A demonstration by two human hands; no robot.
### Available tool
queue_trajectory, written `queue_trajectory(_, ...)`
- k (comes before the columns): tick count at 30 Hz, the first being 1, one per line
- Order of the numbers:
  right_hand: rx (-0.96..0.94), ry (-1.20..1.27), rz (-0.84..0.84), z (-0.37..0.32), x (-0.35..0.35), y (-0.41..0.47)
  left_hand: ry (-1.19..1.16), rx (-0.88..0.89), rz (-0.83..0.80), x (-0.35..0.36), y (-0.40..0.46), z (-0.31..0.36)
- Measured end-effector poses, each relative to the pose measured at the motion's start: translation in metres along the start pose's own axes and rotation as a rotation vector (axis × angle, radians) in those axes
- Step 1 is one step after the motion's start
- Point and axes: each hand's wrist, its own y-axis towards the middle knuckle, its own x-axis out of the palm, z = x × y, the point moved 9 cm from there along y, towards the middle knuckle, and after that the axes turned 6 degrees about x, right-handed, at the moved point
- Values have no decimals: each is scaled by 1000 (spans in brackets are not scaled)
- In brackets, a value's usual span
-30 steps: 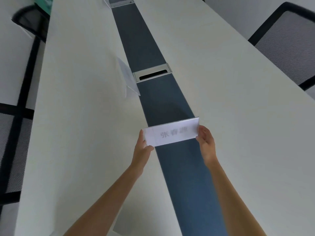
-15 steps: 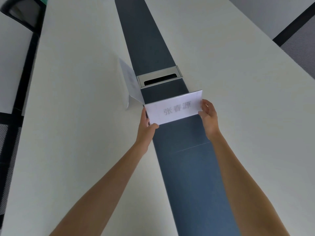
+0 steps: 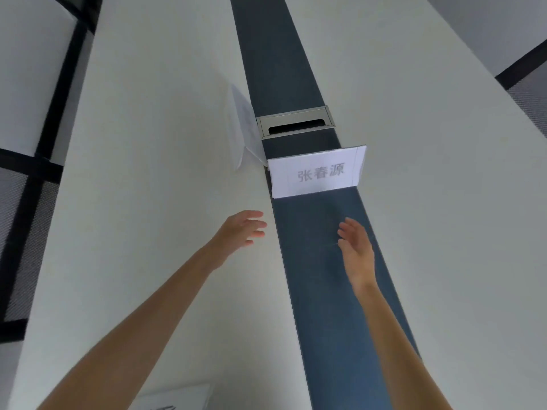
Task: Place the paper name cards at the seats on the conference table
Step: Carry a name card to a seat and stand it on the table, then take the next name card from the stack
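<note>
A white folded paper name card [image 3: 318, 172] with grey printed characters stands upright on the dark blue centre strip [image 3: 322, 291] of the white conference table [image 3: 154, 202]. Nothing touches it. My left hand [image 3: 241, 230] hovers open below and left of the card, fingers spread. My right hand [image 3: 355, 248] hovers open below the card's right end, palm turned inward. A second name card [image 3: 244, 128] stands just behind and left of it, seen edge-on, facing the left side of the table. More paper [image 3: 174, 398] lies at the near edge under my left arm.
A metal cable box [image 3: 296, 122] with a dark slot sits in the blue strip right behind the card. Black mesh chairs stand at the left [image 3: 17, 232] and at the far right [image 3: 529, 93] of the table.
Both hands carried the card forward along the blue strip, set it down in front of the cable box, let go and drew back toward me with fingers open.
</note>
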Motion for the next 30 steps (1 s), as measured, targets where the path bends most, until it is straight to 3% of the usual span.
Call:
queue_trajectory(3, 43, -154, -215, 34, 29, -69, 128, 54, -22, -41, -54, -16)
queue_trajectory(6, 37, -303, -480, 59, 64, -146, 216, 89, 107, -95, -122, -37)
queue_trajectory(9, 56, -342, -740, 77, 100, -218, 282, 19, 254, -142, -192, -75)
queue_trajectory(13, -14, -463, -893, 90, 139, -276, 414, -63, 425, -168, -273, -125)
queue_trajectory(16, -115, -498, -847, 91, 156, -299, 368, -135, 480, -172, -314, -165)
queue_trajectory(19, -202, -423, -677, 84, 157, -309, 281, -172, 375, -160, -332, -202)
queue_trajectory(25, -169, -283, -328, 99, 138, -331, 167, -6, 393, -161, -344, -223)
queue_trajectory(30, -114, -116, -34, 136, 126, -402, 241, 226, 162, -150, -338, -217)
